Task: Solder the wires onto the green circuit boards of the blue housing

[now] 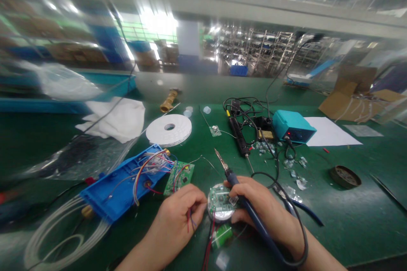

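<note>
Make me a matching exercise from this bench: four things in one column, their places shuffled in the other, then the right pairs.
Things
1. soldering iron
2. red wires
3. white tape roll
4. teal soldering station

Places
A. beside the white paper sheet
B. pinched in the left hand
C. lying flat beyond the blue housing
D. gripped in the right hand

Pairs: 1-D, 2-B, 3-C, 4-A
</note>
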`<state>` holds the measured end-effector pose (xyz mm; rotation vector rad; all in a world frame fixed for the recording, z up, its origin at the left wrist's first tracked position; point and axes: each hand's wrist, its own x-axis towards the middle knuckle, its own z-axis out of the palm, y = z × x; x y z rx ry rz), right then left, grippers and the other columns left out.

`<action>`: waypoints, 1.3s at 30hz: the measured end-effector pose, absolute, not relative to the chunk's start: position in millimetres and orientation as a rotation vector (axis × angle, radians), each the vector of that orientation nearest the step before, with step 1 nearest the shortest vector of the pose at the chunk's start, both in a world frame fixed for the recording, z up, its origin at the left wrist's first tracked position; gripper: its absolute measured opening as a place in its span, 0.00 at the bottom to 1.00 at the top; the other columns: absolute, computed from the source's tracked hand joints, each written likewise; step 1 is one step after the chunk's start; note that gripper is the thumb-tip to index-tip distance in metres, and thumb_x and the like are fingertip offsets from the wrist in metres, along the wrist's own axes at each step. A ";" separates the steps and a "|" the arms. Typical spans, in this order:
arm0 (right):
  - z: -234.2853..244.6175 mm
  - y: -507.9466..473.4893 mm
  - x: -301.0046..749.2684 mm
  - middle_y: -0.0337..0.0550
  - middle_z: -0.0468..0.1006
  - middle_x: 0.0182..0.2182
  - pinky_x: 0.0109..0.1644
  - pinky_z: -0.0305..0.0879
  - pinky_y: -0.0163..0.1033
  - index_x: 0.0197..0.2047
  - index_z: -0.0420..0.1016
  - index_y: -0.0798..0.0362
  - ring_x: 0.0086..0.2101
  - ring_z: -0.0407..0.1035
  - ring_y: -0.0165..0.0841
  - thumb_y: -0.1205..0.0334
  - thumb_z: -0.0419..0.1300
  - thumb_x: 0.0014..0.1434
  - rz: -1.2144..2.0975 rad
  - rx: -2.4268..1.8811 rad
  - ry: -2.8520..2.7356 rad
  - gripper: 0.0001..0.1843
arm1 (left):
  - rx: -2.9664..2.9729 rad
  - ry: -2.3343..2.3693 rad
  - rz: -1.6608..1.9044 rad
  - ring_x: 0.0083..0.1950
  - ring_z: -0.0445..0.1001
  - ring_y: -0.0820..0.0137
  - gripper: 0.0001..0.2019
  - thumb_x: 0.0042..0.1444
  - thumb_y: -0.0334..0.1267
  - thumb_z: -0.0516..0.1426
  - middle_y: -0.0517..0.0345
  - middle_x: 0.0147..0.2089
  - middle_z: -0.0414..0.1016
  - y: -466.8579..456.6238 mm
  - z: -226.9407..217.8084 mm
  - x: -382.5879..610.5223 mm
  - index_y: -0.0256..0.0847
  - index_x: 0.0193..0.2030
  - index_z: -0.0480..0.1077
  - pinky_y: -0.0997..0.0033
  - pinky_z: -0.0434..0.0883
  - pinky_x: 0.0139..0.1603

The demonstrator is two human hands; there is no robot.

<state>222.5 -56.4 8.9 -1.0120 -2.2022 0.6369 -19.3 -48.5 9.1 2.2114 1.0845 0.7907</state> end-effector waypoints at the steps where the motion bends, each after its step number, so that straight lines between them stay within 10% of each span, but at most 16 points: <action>1: 8.7 -55.9 222.5 0.46 0.74 0.46 0.51 0.65 0.41 0.42 0.66 0.50 0.47 0.68 0.37 0.59 0.66 0.53 0.641 -1.014 -2.204 0.16 | 2.211 1.085 0.781 0.32 0.68 0.75 0.06 0.60 0.32 0.51 0.59 0.33 0.69 -48.6 8.9 -19.3 0.40 0.34 0.68 0.76 0.65 0.33; 15: 13.1 -66.0 230.4 0.45 0.73 0.52 0.55 0.64 0.40 0.47 0.66 0.48 0.52 0.67 0.35 0.64 0.64 0.54 0.563 -0.997 -2.059 0.17 | 2.222 1.102 0.769 0.31 0.67 0.77 0.06 0.60 0.32 0.51 0.60 0.32 0.68 -48.6 11.0 -17.9 0.40 0.33 0.68 0.78 0.64 0.31; 23: 16.2 -86.5 236.0 0.40 0.80 0.33 0.41 0.70 0.40 0.59 0.63 0.46 0.34 0.75 0.34 0.57 0.53 0.64 0.554 -0.976 -1.767 0.21 | 2.224 1.128 0.762 0.30 0.67 0.77 0.05 0.59 0.31 0.51 0.59 0.32 0.68 -49.5 5.7 -18.3 0.40 0.33 0.67 0.78 0.64 0.31; 39: -28.5 -90.8 241.3 0.39 0.75 0.20 0.24 0.65 0.30 0.40 0.77 0.50 0.21 0.69 0.28 0.56 0.55 0.63 1.024 -1.034 -1.179 0.12 | 2.213 1.124 0.747 0.31 0.67 0.77 0.06 0.60 0.31 0.51 0.59 0.32 0.68 -44.7 3.1 -14.6 0.40 0.33 0.67 0.78 0.65 0.32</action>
